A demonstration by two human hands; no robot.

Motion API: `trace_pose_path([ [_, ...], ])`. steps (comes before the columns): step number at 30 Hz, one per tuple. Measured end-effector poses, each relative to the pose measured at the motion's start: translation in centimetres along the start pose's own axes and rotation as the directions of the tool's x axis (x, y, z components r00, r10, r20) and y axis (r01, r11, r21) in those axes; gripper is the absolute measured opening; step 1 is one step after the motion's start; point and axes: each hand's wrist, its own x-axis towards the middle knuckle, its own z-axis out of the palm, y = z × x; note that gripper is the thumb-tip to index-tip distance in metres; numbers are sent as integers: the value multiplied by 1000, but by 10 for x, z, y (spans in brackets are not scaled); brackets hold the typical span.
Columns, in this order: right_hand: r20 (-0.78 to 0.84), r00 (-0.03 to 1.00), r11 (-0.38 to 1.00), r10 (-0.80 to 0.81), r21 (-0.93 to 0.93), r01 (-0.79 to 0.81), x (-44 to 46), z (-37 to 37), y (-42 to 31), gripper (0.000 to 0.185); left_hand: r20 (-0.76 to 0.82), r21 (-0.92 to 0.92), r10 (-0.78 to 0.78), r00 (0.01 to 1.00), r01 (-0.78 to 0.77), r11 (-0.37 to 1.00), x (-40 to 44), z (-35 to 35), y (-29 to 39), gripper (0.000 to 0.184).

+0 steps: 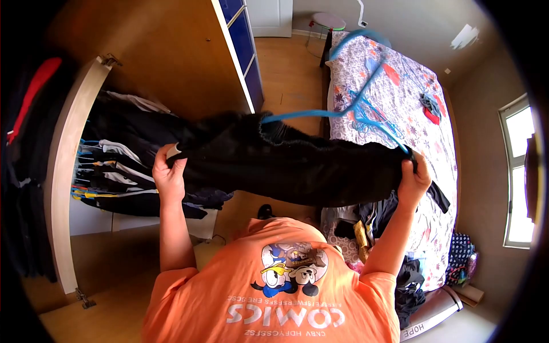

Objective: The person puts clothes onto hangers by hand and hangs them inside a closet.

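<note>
A black garment [297, 174] is stretched sideways in front of my chest, held up between both hands. My left hand [170, 177] pinches its left end, where a small white patch shows by the fingers. My right hand [414, 178] is closed on the right end, close to one tip of a blue hanger [326, 113]. The hanger's other arm runs into the garment's gathered opening, and its upper part is blurred. Whether my right fingers also hold the hanger tip is hard to see.
On the left, an open wardrobe holds several hanging clothes [123, 177] beside its pale door [63, 171]. A bed [400, 86] with a patterned sheet stands on the right, bearing more blue hangers [374, 117] and dark clothes [383, 217]. A stool [329, 22] is at the back.
</note>
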Motion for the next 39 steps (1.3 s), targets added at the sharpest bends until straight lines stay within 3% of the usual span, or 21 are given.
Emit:
trace_pose_path([
  [1,3,1000,1000,1,2,-1,-1,1,2,19,8,2,-37,999,37,999,0,7,7,31],
  [3,-104,991,957,82,287,-50,-2,3,6,19,16,6,-75,997,75,997,-2,10,9,32],
  [8,-64,992,930,105,359,-75,0,-1,11,19,88,14,-88,992,87,996,-6,16,5,46],
  [10,-13,989,855,149,504,-123,1,-2,4,21,94,25,-74,993,72,997,-6,23,12,48],
  [12,-26,988,837,152,535,-115,1,1,1,22,14,-98,83,996,-81,992,-6,39,24,55],
  [13,-44,987,820,156,562,-105,2,1,0,23,12,-97,83,996,-81,992,-6,42,25,55],
  [15,-19,989,813,147,572,-109,4,0,-3,23,-32,18,373,927,-373,928,-6,48,27,59],
  [16,-11,991,825,135,555,-107,5,-1,-4,23,-58,148,469,881,-457,877,-6,55,42,55],
  [17,-2,992,838,123,537,-103,5,-1,-4,23,-61,152,469,881,-456,877,-3,58,49,55],
  [19,5,992,833,126,542,-109,6,0,-7,23,28,424,683,730,-627,653,1,59,55,48],
  [21,9,991,828,130,549,-113,6,1,-9,23,-28,505,692,721,-587,632,-4,61,55,32],
  [24,17,992,836,123,536,-113,7,1,-10,23,95,626,699,708,-589,511,2,67,65,30],
  [29,-13,991,831,132,547,-103,5,-2,-12,22,-36,642,639,769,-472,604,7,77,63,29],
  [39,-14,993,835,116,543,-90,-1,-7,-20,23,-55,572,567,822,-440,692,9,85,62,16],
])
